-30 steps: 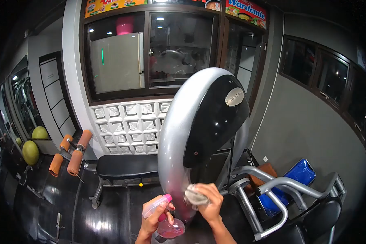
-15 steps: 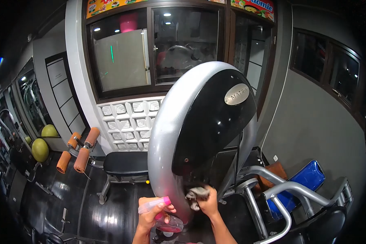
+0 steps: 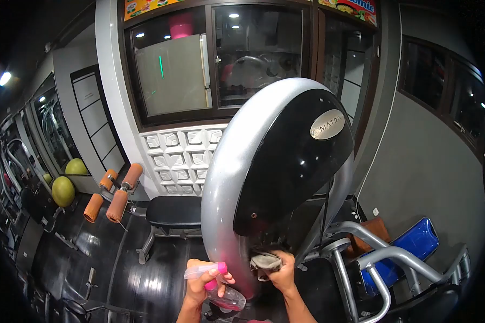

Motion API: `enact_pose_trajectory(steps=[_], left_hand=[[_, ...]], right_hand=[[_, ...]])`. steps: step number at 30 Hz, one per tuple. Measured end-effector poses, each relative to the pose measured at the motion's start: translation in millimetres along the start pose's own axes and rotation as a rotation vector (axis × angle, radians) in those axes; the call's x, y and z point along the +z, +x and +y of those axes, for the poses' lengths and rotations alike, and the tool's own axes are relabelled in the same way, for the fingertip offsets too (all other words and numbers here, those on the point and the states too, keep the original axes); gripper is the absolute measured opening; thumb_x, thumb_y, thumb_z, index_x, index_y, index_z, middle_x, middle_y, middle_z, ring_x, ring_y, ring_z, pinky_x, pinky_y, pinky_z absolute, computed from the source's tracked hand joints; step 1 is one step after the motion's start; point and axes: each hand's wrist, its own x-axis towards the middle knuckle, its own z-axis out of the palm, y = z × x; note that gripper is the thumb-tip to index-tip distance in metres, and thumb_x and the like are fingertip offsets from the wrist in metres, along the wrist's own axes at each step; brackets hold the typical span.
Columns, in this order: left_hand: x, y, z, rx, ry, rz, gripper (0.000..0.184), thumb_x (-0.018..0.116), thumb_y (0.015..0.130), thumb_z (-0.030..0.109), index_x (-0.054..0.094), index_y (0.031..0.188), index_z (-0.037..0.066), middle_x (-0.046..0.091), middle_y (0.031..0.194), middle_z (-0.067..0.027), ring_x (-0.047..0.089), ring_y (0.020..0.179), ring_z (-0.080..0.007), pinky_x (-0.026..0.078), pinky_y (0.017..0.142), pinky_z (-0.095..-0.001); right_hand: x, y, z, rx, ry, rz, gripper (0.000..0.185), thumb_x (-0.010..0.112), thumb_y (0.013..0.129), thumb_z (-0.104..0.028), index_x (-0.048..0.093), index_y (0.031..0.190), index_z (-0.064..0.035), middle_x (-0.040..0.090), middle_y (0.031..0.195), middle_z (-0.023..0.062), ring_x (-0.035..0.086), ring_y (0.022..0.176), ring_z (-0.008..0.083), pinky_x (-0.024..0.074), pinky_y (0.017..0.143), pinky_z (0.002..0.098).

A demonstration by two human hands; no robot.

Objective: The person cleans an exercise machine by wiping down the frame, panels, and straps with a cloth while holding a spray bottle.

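Observation:
A clear spray bottle with a pink nozzle and pink liquid [image 3: 230, 299] is gripped in my left hand [image 3: 198, 285], my fingers around its neck and trigger. My right hand [image 3: 284, 273] is closed on a crumpled pale and dark cloth [image 3: 266, 262]. Both hands are low, in front of the gym machine's silver frame [image 3: 219, 188]. The cloth is beside the frame's lower part, below the black cover [image 3: 291, 156] with its oval badge [image 3: 327, 125]. Whether the cloth touches the machine I cannot tell.
Left of the machine stands a black padded bench [image 3: 173, 211] with orange foam rollers [image 3: 117, 206]. A yellow-green ball [image 3: 63, 191] lies farther left. To the right are bent silver tubes [image 3: 399, 248] and a blue pad [image 3: 415, 245] by the grey wall [image 3: 420, 177].
The camera view has turned slightly, so the surroundings appear shifted to the right. The cloth now looks flatter and more spread out in my right hand. My left hand keeps hold of the spray bottle.

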Motion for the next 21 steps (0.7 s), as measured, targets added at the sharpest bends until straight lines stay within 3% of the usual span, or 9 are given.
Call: enact_pose_trajectory(steps=[4, 7, 8, 9, 11, 12, 15, 18, 21], left_hand=[[0.7, 0.7, 0.6, -0.014, -0.030, -0.011, 0.033, 0.063, 0.085, 0.015, 0.067, 0.087, -0.018, 0.069, 0.079, -0.0277, 0.066, 0.053, -0.0294, 0.052, 0.042, -0.0326], [-2.8, 0.7, -0.5, -0.034, -0.025, -0.019, 0.033, 0.063, 0.085, 0.015, 0.067, 0.087, -0.018, 0.069, 0.079, -0.0273, 0.068, 0.057, -0.0305, 0.053, 0.042, -0.0328], [-3.4, 1.5, -1.0, -0.029, -0.024, -0.021, 0.033, 0.063, 0.085, 0.015, 0.067, 0.087, -0.018, 0.069, 0.079, -0.0273, 0.068, 0.057, -0.0305, 0.053, 0.042, -0.0328], [-2.9, 1.8, -2.5, -0.022, -0.029, -0.020, 0.034, 0.063, 0.085, 0.016, 0.067, 0.087, -0.017, 0.069, 0.079, -0.0271, 0.068, 0.058, -0.0307, 0.053, 0.042, -0.0326], [-3.0, 1.3, -3.8, -0.015, -0.037, -0.018, 0.034, 0.063, 0.085, 0.017, 0.068, 0.088, -0.017, 0.069, 0.079, -0.0268, 0.069, 0.060, -0.0309, 0.052, 0.042, -0.0323], [-3.2, 1.9, -4.1, -0.021, -0.049, -0.023, 0.035, 0.063, 0.085, 0.017, 0.068, 0.087, -0.017, 0.069, 0.079, -0.0265, 0.069, 0.061, -0.0308, 0.052, 0.042, -0.0321], [-3.9, 3.2, -3.1, -0.030, -0.064, -0.043, 0.035, 0.064, 0.085, 0.018, 0.068, 0.087, -0.017, 0.069, 0.079, -0.0260, 0.069, 0.061, -0.0303, 0.052, 0.042, -0.0317], [-4.4, 2.6, -5.3, -0.051, -0.078, -0.059, 0.036, 0.064, 0.085, 0.019, 0.068, 0.087, -0.016, 0.069, 0.080, -0.0257, 0.069, 0.061, -0.0301, 0.052, 0.042, -0.0316], [-6.2, 6.0, -4.0, -0.063, -0.085, -0.101, 0.036, 0.063, 0.085, 0.019, 0.068, 0.087, -0.016, 0.070, 0.080, -0.0255, 0.070, 0.061, -0.0301, 0.053, 0.042, -0.0316]], right_hand=[[15.6, 22.3, -5.7, 0.105, -0.061, 0.156, 0.020, 0.081, 0.076, -0.003, 0.064, 0.087, 0.0010, 0.069, 0.085, 0.0067, 0.064, 0.075, 0.0127, 0.0519, 0.070, 0.0290], [38.0, 43.7, -6.5, 0.102, 0.148, 0.317, 0.039, 0.080, 0.080, -0.005, 0.049, 0.102, -0.0002, 0.062, 0.094, 0.0076, 0.061, 0.082, 0.0125, 0.0510, 0.070, 0.0285], [35.3, 41.4, -15.0, 0.152, 0.066, 0.287, 0.036, 0.079, 0.081, -0.006, 0.049, 0.100, 0.0002, 0.062, 0.095, 0.0070, 0.061, 0.082, 0.0129, 0.0512, 0.071, 0.0287], [35.2, 22.9, 31.3, 0.005, -0.180, 0.428, 0.036, 0.080, 0.078, -0.004, 0.054, 0.103, 0.0015, 0.063, 0.096, 0.0090, 0.063, 0.080, 0.0175, 0.0519, 0.071, 0.0314], [23.8, 11.3, 3.4, -0.258, -0.346, 0.351, 0.034, 0.084, 0.065, -0.005, 0.068, 0.094, -0.0013, 0.069, 0.083, 0.0097, 0.066, 0.074, 0.0236, 0.0517, 0.071, 0.0371], [16.4, 12.6, -17.9, -0.250, -0.284, 0.178, 0.034, 0.081, 0.060, -0.003, 0.072, 0.093, -0.0055, 0.069, 0.082, 0.0096, 0.065, 0.073, 0.0265, 0.0514, 0.069, 0.0350], [15.0, -0.7, -34.1, -0.399, -0.378, 0.143, 0.039, 0.085, 0.062, -0.014, 0.078, 0.101, -0.0152, 0.068, 0.091, 0.0064, 0.065, 0.078, 0.0220, 0.0527, 0.069, 0.0323], [17.1, 16.2, -47.2, -0.470, -0.500, 0.213, 0.035, 0.083, 0.067, -0.021, 0.079, 0.101, -0.0182, 0.063, 0.093, 0.0043, 0.064, 0.080, 0.0206, 0.0522, 0.066, 0.0312], [26.7, 42.9, -63.2, -0.495, -0.538, 0.316, 0.030, 0.080, 0.067, -0.015, 0.077, 0.097, -0.0115, 0.064, 0.090, 0.0067, 0.063, 0.077, 0.0239, 0.0502, 0.065, 0.0331]])
